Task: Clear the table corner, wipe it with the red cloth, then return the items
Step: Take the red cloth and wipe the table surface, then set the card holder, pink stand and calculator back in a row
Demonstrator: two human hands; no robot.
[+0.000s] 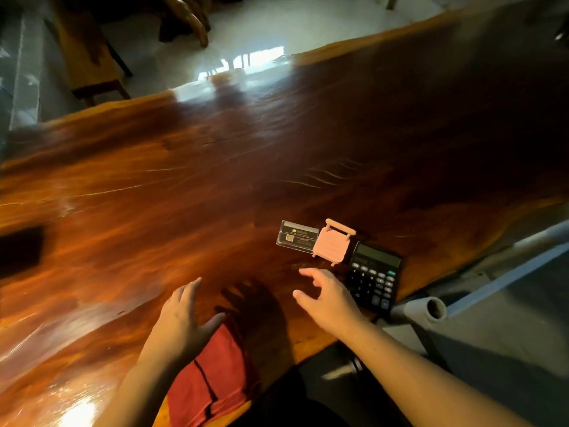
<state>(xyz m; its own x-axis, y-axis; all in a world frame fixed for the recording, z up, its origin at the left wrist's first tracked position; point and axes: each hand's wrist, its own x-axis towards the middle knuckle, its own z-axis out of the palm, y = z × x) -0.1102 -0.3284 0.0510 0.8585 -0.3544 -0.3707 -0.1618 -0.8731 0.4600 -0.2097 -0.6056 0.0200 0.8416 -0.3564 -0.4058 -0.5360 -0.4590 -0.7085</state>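
Observation:
A red cloth (212,374) lies folded at the near edge of the glossy wooden table (184,186). My left hand (184,318) hovers open just above its far end, fingers spread. Near the table's right corner sit a clear card holder (297,237), a small pink chair-shaped stand (332,243) touching it, and a black calculator (374,277). My right hand (329,297) is open, fingers apart, just in front of the pink stand and left of the calculator, holding nothing.
A dark flat object (20,251) lies at the table's far left edge. A grey tube-framed chair or cot (431,309) stands off the right corner. A wooden bench (89,66) and carved wood sit on the floor beyond the table.

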